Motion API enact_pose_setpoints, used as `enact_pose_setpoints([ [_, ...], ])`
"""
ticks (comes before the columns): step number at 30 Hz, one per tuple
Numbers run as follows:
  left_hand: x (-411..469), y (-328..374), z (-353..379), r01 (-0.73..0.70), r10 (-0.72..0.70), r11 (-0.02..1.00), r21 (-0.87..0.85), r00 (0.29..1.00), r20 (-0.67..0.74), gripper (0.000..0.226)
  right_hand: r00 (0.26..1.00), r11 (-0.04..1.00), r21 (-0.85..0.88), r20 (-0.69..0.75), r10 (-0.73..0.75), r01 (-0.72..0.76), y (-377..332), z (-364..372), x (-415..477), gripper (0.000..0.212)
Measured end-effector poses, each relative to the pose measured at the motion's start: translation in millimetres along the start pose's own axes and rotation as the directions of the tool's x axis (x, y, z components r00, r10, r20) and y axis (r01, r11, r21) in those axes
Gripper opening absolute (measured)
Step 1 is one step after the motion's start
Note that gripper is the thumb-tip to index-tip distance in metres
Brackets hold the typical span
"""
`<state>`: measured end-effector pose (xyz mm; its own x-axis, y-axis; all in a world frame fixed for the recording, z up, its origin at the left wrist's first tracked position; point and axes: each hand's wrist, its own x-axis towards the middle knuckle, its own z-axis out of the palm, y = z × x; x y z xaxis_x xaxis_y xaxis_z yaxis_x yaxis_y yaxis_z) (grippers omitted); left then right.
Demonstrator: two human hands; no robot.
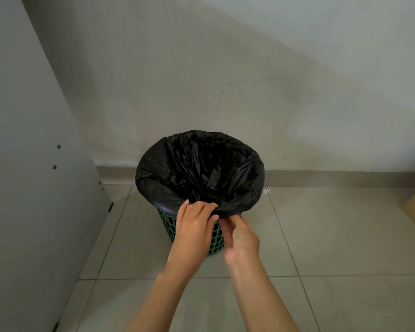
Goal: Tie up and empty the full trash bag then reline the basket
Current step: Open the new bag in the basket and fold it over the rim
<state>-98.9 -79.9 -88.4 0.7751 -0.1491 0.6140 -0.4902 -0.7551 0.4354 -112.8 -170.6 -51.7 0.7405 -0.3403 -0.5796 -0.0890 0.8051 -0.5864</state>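
Left hand (194, 227): you grip the near hem of the black bag (199, 168).
Right hand (240, 236): you pinch that hem just beside it.
Basket (167, 220): green, directly below your hands.

black bag (199, 168), green lattice basket (216, 238) — grey tiles (333, 231)

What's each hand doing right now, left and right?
Left hand: grips the black plastic trash bag at the near rim of the green mesh basket.
Right hand: fingertips at the bag's edge; grip cannot be told.

No readable text (labels or numbers)
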Motion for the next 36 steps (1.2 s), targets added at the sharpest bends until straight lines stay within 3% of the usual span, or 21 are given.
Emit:
enact_pose_setpoints([
  [7, -0.2, -0.4, 0.4, -0.002, 0.002, 1.000, 0.006, 1.000, -0.006, 0.036, 0.996, 0.996, -0.092, -0.092, 0.012, -0.021, -6.6, 5.1, -5.1, 0.007],
  [12, -0.3, -1.5, 1.2, -0.005, 0.005, 1.000, 0.007, 1.000, -0.014, 0.036, 0.989, 0.985, -0.108, -0.070, 0.127, -0.134, -13.3, 7.2, -0.7, 0.008],
  [16, 0.1, -2.6, 2.6, -0.011, 0.011, 1.000, 0.013, 1.000, -0.020, 0.035, 0.990, 0.986, -0.124, -0.102, 0.098, -0.111, -12.6, 9.0, 1.3, 0.008],
  [19, 0.3, -2.0, 3.4, -0.016, 0.016, 1.000, 0.013, 1.000, -0.025, 0.035, 0.992, 0.987, -0.125, -0.083, 0.092, -0.102, -11.2, 6.8, -2.2, 0.005],
  [23, 0.5, -1.5, 3.7, -0.015, 0.015, 1.000, 0.013, 0.999, -0.028, 0.035, 0.993, 0.992, -0.031, -0.003, 0.118, -0.118, -13.0, 9.0, -10.3, 0.019],
  [26, 1.4, -1.8, 5.3, -0.023, 0.023, 1.000, 0.015, 0.999, -0.045, 0.034, 0.987, 0.986, -0.055, 0.031, 0.158, -0.156, -16.0, 15.8, -11.4, 0.026],
  [31, 2.2, -0.3, 7.1, -0.002, 0.003, 1.000, 0.006, 0.996, -0.093, 0.033, 0.974, 0.956, -0.187, -0.072, 0.214, -0.224, -19.9, 32.2, -6.0, 0.015],
  [36, 1.0, -0.7, 6.6, 0.020, -0.017, 0.999, 0.034, 0.994, -0.104, 0.034, 0.963, 0.958, -0.124, 0.041, 0.266, -0.259, -16.3, 28.5, -5.7, 0.018],
])
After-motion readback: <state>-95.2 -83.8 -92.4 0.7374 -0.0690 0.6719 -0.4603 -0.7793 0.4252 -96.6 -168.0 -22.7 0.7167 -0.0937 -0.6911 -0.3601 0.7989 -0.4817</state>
